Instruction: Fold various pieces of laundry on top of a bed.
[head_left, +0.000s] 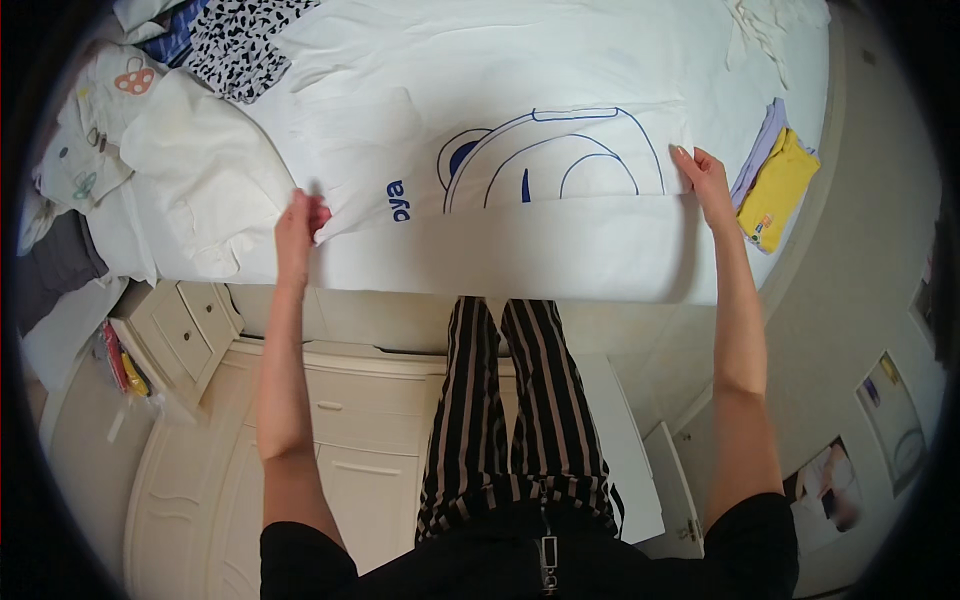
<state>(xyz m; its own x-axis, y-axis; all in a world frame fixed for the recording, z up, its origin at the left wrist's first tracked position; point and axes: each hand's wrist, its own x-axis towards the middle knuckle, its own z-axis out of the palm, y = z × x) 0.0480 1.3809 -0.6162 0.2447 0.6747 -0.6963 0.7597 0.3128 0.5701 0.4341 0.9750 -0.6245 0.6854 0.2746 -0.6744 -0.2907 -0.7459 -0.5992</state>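
Note:
A white garment (352, 150) with a blue line drawing and a few blue letters lies sideways on the white bed sheet (570, 251), its near side forming a straight edge. My left hand (300, 221) pinches its near left corner between thumb and fingers. At the opposite end, my right hand (705, 184) grips the garment's right edge, thumb on top. The cloth between my hands is mostly flat, with the printed figure cut off at the near edge. What lies underneath the cloth is hidden.
Left of the garment lies a heap of white clothing (217, 165), a black-and-white patterned cloth (244, 49) and a dark grey cloth (56, 266). A folded yellow garment (780, 191) sits on a lilac one (761, 142) at the right. A cream bedside cabinet (176, 330) stands below left.

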